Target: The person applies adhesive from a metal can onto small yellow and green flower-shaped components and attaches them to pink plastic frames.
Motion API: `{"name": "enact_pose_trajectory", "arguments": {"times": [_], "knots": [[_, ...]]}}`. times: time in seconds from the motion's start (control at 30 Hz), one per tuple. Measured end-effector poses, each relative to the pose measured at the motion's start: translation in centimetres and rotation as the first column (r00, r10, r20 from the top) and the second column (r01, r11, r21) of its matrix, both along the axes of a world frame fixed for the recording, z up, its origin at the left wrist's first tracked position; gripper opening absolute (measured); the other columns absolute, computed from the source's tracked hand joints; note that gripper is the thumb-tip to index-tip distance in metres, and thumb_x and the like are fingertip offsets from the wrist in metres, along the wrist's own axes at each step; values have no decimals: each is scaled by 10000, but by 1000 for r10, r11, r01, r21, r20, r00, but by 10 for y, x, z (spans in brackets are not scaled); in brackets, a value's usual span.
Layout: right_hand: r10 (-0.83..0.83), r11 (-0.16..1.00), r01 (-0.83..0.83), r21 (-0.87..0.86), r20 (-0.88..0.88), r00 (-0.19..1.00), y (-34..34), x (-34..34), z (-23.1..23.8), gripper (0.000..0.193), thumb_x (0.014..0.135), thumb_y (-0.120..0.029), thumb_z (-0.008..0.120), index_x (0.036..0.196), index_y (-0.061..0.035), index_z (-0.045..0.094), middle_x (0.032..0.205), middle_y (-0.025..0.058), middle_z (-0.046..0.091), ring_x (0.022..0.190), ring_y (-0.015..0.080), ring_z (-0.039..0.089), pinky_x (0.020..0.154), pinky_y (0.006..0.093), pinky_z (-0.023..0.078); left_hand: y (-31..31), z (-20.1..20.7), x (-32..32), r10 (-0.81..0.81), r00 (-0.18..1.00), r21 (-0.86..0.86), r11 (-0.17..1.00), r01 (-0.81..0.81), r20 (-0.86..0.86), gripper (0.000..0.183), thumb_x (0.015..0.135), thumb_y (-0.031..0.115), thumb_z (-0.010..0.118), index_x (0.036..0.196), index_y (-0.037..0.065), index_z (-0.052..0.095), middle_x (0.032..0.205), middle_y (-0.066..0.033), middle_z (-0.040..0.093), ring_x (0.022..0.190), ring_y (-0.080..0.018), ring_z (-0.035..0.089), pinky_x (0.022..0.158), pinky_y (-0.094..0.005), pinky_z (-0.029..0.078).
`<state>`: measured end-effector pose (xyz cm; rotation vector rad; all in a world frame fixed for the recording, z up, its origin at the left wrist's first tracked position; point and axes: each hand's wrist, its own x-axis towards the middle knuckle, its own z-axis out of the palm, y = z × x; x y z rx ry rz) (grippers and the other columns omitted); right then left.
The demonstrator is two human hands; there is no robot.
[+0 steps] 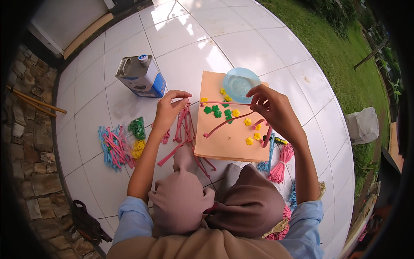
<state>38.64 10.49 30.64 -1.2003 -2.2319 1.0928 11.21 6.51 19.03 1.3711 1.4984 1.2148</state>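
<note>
The hands are apart. The right hand point(275, 108) pinches pink stems point(221, 126) that fan out over the cardboard point(215, 149). The left hand point(168, 111) has curled fingertips at the top of a pink bunch point(186, 117); whether they grip it, I cannot tell. Yellow flowers point(248, 122) and green flowers point(217, 114) dot the cardboard, near a blue bowl point(241, 86).

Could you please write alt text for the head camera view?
A person's right hand holds pink strips over a tan board scattered with yellow and green flower-shaped pieces; the left hand is near more strips. A blue bowl overlaps the board's far edge, and a can stands on white tiles.
</note>
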Motion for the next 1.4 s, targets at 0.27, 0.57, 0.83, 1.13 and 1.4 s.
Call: {"name": "enact_pose_trajectory", "arguments": {"times": [0.27, 0.57, 0.83, 1.13, 1.4], "knots": [[-22, 995, 26, 98, -39, 999, -5, -36, 39, 201, 784, 26, 568, 979, -16, 544, 787, 119, 613, 702, 206, 625, 610, 313, 486, 0, 48, 56, -385, 918, 310, 865, 394, -93, 708, 744, 422, 688, 1284, 83, 380, 1253, -123, 454, 1162, -265, 460, 977, -368, 354], [122, 940, -65, 334, -151, 981, -18, -20, 73, 280, 740, -6, 645, 1006, -47, 567, 947, 97, 593, 865, 169, 598, 723, 300, 492, 3, 81, 77, -498, 863, 297, 839, 456, 83, 242, 949, 208, 432, 1090, 12, 442, 840, -99, 576, 760, -134, 576, 770, -275, 470], [-33, 970, 124, 210, -393, 919, -35, -10, -2, 635, 784, -176, 682, 1274, -74, 291, 1108, 158, 534, 1053, 249, 543, 851, 370, 482, -10, 121, 75, -524, 838, 425, 800, 423, 153, 270, 974, 283, 338, 1086, 44, 390, 777, -32, 433, 761, -128, 526, 943, -416, 417], [-166, 985, 163, -57, -565, 808, -59, -36, 24, 186, 946, -122, 404, 1078, 7, 425, 906, 121, 626, 764, 176, 638, 677, 272, 498, -29, 158, 76, -200, 966, 252, 955, 155, 165, 334, 842, 256, 623, 972, 43, 401, 1000, -97, 537, 1014, -171, 537, 937, -324, 418], [-364, 907, 416, -59, -606, 707, -92, -52, 19, 336, 863, -46, 544, 1154, -3, 383, 875, 113, 629, 672, 148, 620, 600, 235, 496, -41, 142, 87, -191, 920, 229, 967, 116, 341, 328, 761, 80, 688, 817, 51, 366, 918, -164, 620, 896, -200, 620, 770, -284, 512]]}}
